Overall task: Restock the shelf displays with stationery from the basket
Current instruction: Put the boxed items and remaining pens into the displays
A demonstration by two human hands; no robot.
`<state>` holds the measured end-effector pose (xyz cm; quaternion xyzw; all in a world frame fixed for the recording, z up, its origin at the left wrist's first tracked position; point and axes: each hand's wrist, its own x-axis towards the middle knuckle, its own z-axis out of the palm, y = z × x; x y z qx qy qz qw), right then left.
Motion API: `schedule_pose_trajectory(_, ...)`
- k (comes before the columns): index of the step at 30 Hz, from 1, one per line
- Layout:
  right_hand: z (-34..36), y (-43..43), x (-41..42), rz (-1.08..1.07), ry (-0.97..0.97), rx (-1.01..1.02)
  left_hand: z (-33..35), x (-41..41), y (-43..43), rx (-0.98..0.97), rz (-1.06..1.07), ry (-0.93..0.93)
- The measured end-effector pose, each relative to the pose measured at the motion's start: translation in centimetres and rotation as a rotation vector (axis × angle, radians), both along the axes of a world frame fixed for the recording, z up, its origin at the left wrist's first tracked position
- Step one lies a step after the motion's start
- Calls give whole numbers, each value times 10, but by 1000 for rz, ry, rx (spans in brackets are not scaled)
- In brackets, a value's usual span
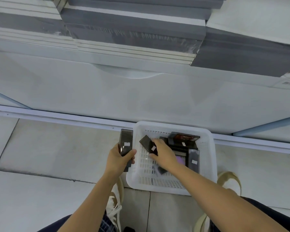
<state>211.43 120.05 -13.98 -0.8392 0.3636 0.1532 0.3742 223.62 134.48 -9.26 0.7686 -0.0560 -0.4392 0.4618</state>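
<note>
A white perforated basket (206, 136) stands on the floor tiles at the foot of the shelf unit. Several dark flat stationery boxes (182, 137) lie inside it, toward its far and right side. My left hand (119, 159) grips a small stack of dark boxes (126, 141) just left of the basket. Over the basket's left half, my right hand (162, 152) pinches one dark box with a white label (146, 143), tilted and lifted off the bottom. Grey and white stacked packs (134, 30) fill the shelf above.
The white shelf base panel (141, 97) with a pale rail runs across the view behind the basket. My two light shoes (229, 180) stand close to the basket's near corners. Grey floor tiles spread to the left.
</note>
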Motion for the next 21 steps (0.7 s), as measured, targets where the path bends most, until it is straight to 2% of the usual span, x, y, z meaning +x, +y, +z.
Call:
schedule_pose_trajectory(5,-12,14,4,23,100,-113,1,-1,-2,42,-42,-64)
schedule_pose_trajectory(9,-16,18,1,-86,13,-57,1,-1,-3,50,-45,-69)
schedule_pose_trajectory(16,12,4,-8,-241,-198,240,9,-5,-4,66,-28,-116)
schedule_pose_trajectory(21,71,-20,-22,-256,-341,428,40,4,-18,2,125,-213)
